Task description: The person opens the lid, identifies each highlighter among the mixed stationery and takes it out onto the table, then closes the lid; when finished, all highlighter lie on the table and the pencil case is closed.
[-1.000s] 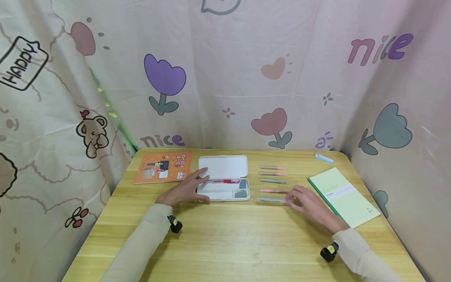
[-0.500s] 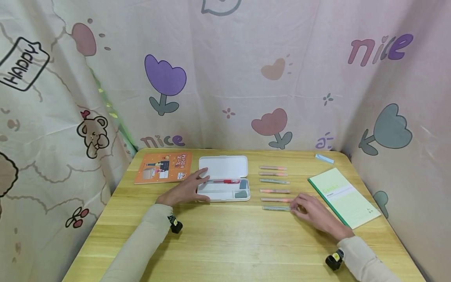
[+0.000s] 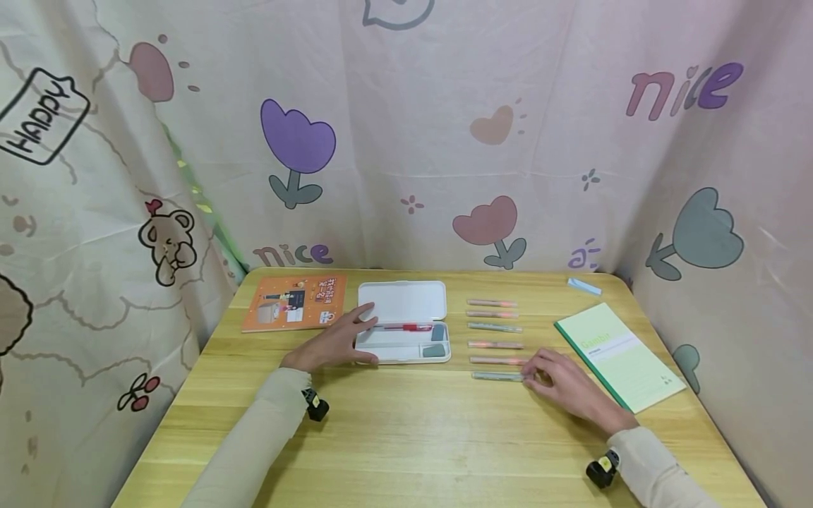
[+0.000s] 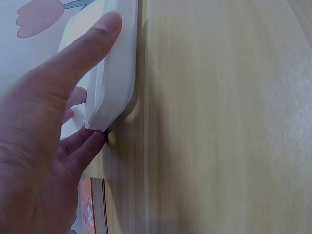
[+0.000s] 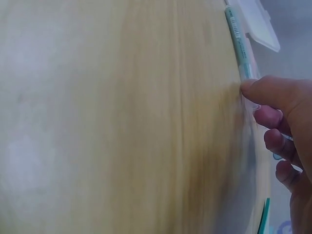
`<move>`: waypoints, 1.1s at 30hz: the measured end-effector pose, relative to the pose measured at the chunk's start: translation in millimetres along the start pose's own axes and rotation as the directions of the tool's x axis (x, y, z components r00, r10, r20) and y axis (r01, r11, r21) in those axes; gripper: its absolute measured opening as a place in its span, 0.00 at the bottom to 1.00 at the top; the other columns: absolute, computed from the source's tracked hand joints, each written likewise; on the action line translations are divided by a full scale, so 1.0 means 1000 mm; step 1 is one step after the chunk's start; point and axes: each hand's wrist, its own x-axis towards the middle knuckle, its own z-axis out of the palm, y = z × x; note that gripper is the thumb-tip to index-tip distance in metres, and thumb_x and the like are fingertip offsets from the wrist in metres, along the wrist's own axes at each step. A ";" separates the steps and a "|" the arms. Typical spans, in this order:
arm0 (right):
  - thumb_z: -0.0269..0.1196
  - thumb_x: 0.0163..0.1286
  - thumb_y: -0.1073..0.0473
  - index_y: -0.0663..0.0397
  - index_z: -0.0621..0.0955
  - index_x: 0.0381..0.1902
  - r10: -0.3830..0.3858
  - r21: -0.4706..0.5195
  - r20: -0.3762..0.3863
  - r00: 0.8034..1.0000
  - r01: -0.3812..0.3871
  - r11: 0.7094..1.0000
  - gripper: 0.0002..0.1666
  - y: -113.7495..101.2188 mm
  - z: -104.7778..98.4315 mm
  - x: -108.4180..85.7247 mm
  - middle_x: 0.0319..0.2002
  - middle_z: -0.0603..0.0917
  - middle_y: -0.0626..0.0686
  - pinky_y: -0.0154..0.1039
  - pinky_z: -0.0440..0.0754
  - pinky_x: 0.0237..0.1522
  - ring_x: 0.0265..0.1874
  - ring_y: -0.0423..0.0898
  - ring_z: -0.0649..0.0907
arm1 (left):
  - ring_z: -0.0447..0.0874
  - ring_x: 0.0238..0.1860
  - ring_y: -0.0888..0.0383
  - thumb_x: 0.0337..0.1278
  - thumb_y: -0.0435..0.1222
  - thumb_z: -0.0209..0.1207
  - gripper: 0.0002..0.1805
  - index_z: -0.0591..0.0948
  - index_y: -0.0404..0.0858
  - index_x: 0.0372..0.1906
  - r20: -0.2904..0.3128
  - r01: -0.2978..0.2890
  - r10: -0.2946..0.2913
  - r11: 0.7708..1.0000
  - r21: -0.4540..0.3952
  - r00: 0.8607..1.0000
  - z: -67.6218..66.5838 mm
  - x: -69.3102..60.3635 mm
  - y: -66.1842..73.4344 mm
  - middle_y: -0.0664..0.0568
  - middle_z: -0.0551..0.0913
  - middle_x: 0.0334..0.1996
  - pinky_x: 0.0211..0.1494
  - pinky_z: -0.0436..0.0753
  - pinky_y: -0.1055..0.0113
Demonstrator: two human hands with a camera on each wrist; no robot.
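Observation:
A white pencil case (image 3: pixel 406 352) lies open, its lid folded back, with a red pen (image 3: pixel 409 327) inside. My left hand (image 3: pixel 336 340) grips the case's left end. In the left wrist view, the thumb is on the case's near side, while the other fingers curl round its end. Right of the case, several slim pens lie in a column, among them a pink pen (image 3: pixel 495 360). The nearest one, a pale green pen (image 3: pixel 497 376), has its right end between the thumb and fingers of my right hand (image 3: pixel 562 381). The right wrist view shows that pen's printed barrel (image 5: pixel 236 36) close against the tabletop.
An orange booklet (image 3: pixel 295 303) lies left of the case. A pale green notebook (image 3: pixel 619 356) sits to the right, behind my right hand, with a small light-blue object (image 3: pixel 584 286) near the far right corner. Printed curtains (image 3: pixel 406 141) surround the wooden table (image 3: pixel 406 437).
My right hand has moved nearer to me with the pale green pen, which now lies in front of the pink pen. Over the last half second it barely shifts. My left hand stays put.

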 end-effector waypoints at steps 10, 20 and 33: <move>0.78 0.69 0.56 0.43 0.91 0.46 0.005 -0.003 -0.046 0.999 -0.005 1.000 0.09 -0.001 -0.002 0.002 0.43 0.86 0.39 0.34 0.85 0.41 0.39 0.35 0.82 | 0.51 0.89 0.37 0.59 0.63 0.74 0.57 0.66 0.38 0.85 -0.002 0.014 -0.014 1.000 -0.010 1.000 0.000 -0.001 0.001 0.45 0.49 0.90 0.84 0.68 0.36; 0.73 0.76 0.55 0.53 0.88 0.58 0.047 0.083 -0.085 0.995 -0.040 0.996 0.16 -0.021 -0.009 0.043 0.51 0.88 0.49 0.45 0.90 0.48 0.46 0.45 0.86 | 0.51 0.89 0.37 0.59 0.63 0.75 0.57 0.66 0.37 0.85 -0.001 0.008 -0.008 1.000 -0.009 1.000 -0.001 -0.001 0.000 0.44 0.49 0.90 0.84 0.68 0.37; 0.69 0.78 0.63 0.62 0.83 0.66 0.099 0.419 -0.033 0.995 -0.076 0.905 0.22 -0.075 0.017 0.130 0.60 0.86 0.63 0.48 0.91 0.56 0.52 0.51 0.88 | 0.49 0.89 0.36 0.59 0.61 0.75 0.57 0.65 0.37 0.85 0.010 0.009 -0.009 1.000 -0.022 1.000 -0.001 -0.001 0.002 0.44 0.47 0.91 0.83 0.68 0.36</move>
